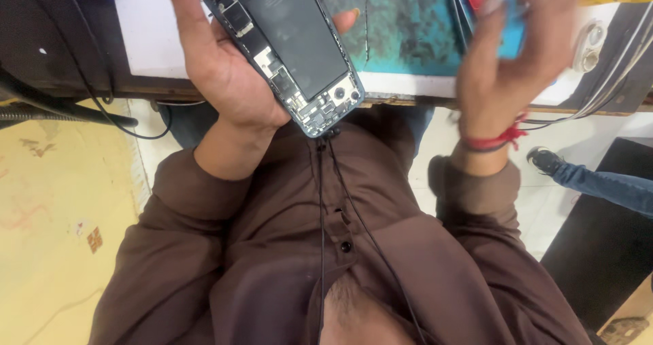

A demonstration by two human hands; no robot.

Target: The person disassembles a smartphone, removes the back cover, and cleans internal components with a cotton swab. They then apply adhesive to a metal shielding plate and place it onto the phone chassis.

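Workbench w/ teal mat fills the bkgd. Left hand cradles the opened phone, fingers wrapped round its edges, long axis running diagonally away from the body. Right hand, blurred, fingers spread, holds nothing; phone lies to its left, well apart.

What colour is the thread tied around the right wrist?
Red, a thread band on the wrist of the right hand. It shows in the head view.

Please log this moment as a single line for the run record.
left hand: holds opened phone, internals facing up | right hand: raised, blurred, fingers spread, empty | setting: blue mat on workbench
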